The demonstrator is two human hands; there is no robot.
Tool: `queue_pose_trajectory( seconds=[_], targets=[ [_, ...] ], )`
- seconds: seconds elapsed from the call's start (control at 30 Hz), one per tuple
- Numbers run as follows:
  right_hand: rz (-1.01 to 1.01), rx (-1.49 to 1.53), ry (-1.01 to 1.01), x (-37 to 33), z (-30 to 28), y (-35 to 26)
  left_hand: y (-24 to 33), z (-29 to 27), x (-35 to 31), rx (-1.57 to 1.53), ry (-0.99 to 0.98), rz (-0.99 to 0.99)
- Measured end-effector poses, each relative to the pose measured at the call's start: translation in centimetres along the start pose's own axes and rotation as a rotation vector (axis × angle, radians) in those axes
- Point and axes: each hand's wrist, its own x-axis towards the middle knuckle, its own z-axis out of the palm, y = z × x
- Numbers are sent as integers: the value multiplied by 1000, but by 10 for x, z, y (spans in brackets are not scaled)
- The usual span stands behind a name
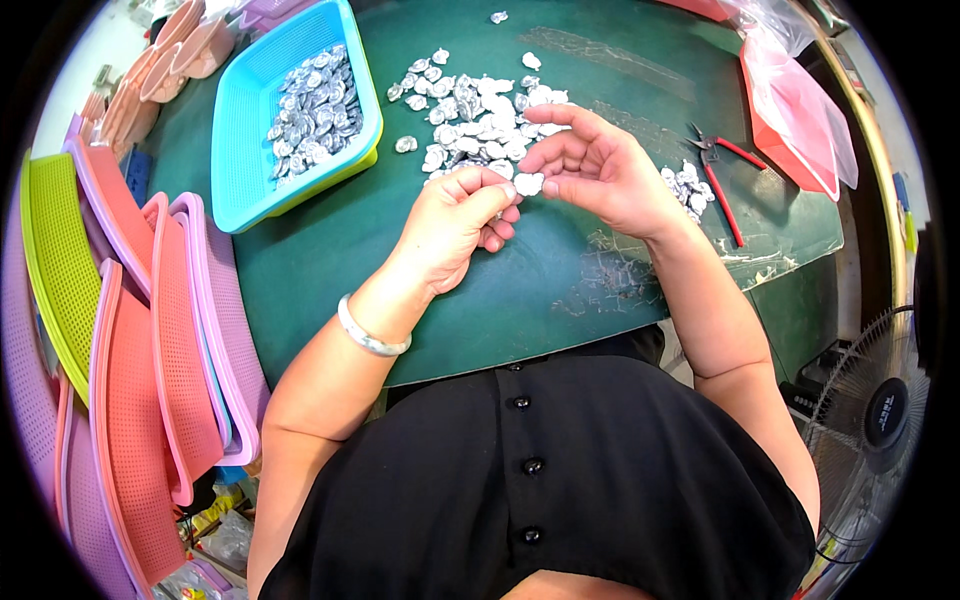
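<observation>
A small flat silver metal piece (528, 184) with a wavy outline is held up between my two hands over the green table. My left hand (455, 222), a pale bangle on its wrist, pinches its left edge between thumb and forefinger. On the other side, my right hand (612, 178) has its thumb at the piece's right edge, its fingers curled above. Just beyond my hands lies a loose pile of similar silver pieces (468, 108). A smaller heap (688, 188) rests to the right of my right hand, beside red-handled cutting pliers (712, 165).
A blue plastic basket (232, 130), partly filled with silver pieces, stands on the table (330, 290) at the left. Stacked coloured baskets (125, 400) crowd the left side. At the far right are a red basket (790, 130) with clear plastic and, lower down, a fan (865, 430).
</observation>
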Motion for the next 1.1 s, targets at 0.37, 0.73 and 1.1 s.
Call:
queue_pose_trajectory(
  seconds=[0.37, 0.73, 1.1],
  targets=[
    [-112, -86, 54, -1, 4, 2, -2, -1, 2, -173, -37, -40],
    [-264, -338, 90, -1, 5, 2, -3, -4, 3, -233, -60, -44],
    [-390, -550, -18, -2, 9, -7, -1, -3, 3, -398, -94, -19]
  ],
)
